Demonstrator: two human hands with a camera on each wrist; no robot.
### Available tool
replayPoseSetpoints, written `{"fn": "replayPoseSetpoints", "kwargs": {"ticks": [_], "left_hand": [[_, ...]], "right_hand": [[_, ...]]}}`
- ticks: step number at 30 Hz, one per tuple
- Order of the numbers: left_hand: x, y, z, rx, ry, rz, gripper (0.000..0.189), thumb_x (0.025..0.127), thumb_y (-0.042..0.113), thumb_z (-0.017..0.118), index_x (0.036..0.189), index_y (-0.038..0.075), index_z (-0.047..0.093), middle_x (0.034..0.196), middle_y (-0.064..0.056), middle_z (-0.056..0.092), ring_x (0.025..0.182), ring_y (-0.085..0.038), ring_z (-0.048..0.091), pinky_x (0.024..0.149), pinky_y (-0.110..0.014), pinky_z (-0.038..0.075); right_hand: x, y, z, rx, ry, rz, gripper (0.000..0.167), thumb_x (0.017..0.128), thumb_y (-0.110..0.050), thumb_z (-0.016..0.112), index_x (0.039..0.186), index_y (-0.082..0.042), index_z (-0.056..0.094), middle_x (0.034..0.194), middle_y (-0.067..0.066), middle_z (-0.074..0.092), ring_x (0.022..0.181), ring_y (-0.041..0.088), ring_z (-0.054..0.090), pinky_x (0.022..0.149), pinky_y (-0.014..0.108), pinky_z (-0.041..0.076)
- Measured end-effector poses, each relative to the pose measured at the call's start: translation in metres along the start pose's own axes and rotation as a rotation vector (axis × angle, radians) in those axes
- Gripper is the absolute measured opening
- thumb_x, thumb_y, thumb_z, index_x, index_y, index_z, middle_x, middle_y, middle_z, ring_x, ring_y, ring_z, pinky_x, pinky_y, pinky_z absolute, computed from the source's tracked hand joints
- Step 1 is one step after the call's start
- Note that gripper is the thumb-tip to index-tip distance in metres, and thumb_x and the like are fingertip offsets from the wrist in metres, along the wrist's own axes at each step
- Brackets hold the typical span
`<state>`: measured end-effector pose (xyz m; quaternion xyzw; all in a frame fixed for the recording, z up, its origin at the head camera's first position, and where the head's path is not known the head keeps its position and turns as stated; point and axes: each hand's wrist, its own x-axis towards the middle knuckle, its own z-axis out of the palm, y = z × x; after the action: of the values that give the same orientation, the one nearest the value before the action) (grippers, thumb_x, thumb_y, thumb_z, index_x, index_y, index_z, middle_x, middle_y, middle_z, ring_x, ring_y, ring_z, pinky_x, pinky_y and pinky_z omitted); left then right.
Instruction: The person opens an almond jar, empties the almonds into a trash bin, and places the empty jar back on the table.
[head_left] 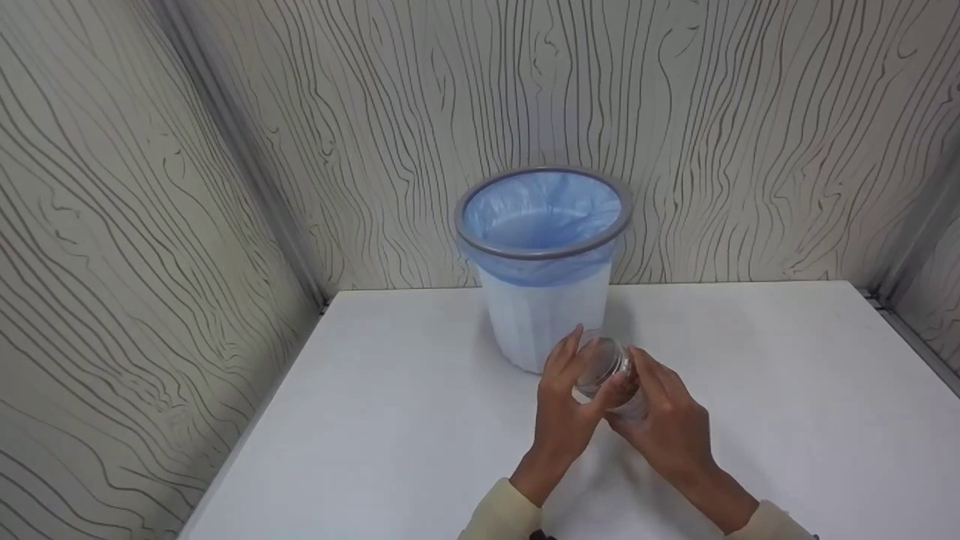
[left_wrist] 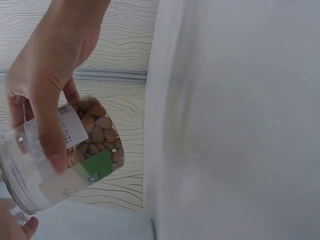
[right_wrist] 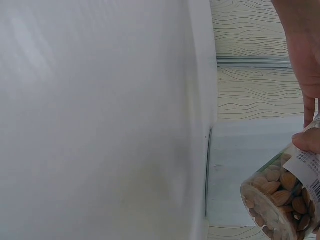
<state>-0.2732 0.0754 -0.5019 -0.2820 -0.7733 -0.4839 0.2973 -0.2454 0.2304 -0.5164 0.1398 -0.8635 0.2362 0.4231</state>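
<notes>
A clear jar of almonds (left_wrist: 95, 132) with a white label and a green band is tilted between both hands, above the table. My right hand (head_left: 671, 420) grips the jar's body, its fingers wrapped round it. At the jar's upper end, my left hand (head_left: 562, 409) holds the clear lid (head_left: 600, 364) between thumb and fingers. Whether the lid is loose from the rim I cannot tell. In the right wrist view the almonds (right_wrist: 287, 192) lie toward the base, and a thumb (right_wrist: 309, 141) presses on the label.
A white waste bin (head_left: 544, 315) with a grey rim and a blue liner bag (head_left: 517, 206) stands just beyond the hands, near the back wall. The white table (head_left: 390, 420) meets wood-patterned panels (head_left: 405, 135) at the back and left.
</notes>
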Motion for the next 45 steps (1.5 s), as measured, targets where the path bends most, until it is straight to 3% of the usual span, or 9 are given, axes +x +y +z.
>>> {"fn": "replayPoseSetpoints", "kwargs": {"ticks": [17, 23, 32, 38, 45], "left_hand": [[0.002, -0.004, -0.013, -0.063, 0.051, -0.071, 0.051, 0.1, 0.037, 0.067, 0.143, 0.01, 0.06, 0.152, -0.015, 0.051, 0.142, -0.031, 0.046, 0.107, -0.051, 0.046], [0.004, -0.006, -0.019, -0.122, 0.059, -0.163, 0.052, 0.1, 0.038, 0.065, 0.143, 0.01, 0.059, 0.151, -0.011, 0.051, 0.142, -0.027, 0.045, 0.112, -0.055, 0.039], [0.008, -0.006, -0.023, -0.287, 0.061, -0.324, 0.046, 0.1, 0.037, 0.065, 0.143, 0.021, 0.061, 0.151, -0.003, 0.052, 0.143, -0.015, 0.044, 0.116, -0.046, 0.036], [0.007, -0.01, -0.024, -0.343, 0.046, -0.36, 0.042, 0.104, 0.033, 0.06, 0.144, 0.02, 0.059, 0.152, -0.001, 0.052, 0.144, -0.014, 0.042, 0.113, -0.038, 0.04], [0.004, -0.017, -0.026, -0.378, 0.056, -0.421, 0.044, 0.106, 0.032, 0.055, 0.147, 0.014, 0.056, 0.151, 0.001, 0.053, 0.144, -0.02, 0.043, 0.114, -0.048, 0.038]], "right_hand": [[-0.001, -0.001, 0.0, 0.014, -0.003, 0.012, 0.098, 0.055, -0.018, 0.1, 0.141, -0.002, 0.057, 0.124, 0.021, 0.066, 0.108, 0.04, 0.068, 0.067, 0.052, 0.061], [0.0, -0.001, 0.001, 0.028, 0.003, 0.015, 0.099, 0.053, -0.018, 0.101, 0.141, -0.004, 0.057, 0.124, 0.02, 0.067, 0.108, 0.04, 0.067, 0.067, 0.053, 0.06], [0.0, 0.002, 0.001, 0.026, 0.004, 0.012, 0.096, 0.056, -0.02, 0.099, 0.141, -0.003, 0.057, 0.124, 0.02, 0.067, 0.108, 0.039, 0.067, 0.068, 0.053, 0.061], [-0.001, 0.002, 0.0, 0.033, -0.014, 0.023, 0.098, 0.056, -0.019, 0.1, 0.142, -0.002, 0.056, 0.126, 0.021, 0.065, 0.11, 0.041, 0.066, 0.07, 0.054, 0.06], [0.0, 0.002, 0.0, 0.03, 0.005, 0.007, 0.097, 0.055, -0.02, 0.1, 0.141, -0.002, 0.057, 0.126, 0.021, 0.066, 0.109, 0.04, 0.067, 0.069, 0.054, 0.061]]}}
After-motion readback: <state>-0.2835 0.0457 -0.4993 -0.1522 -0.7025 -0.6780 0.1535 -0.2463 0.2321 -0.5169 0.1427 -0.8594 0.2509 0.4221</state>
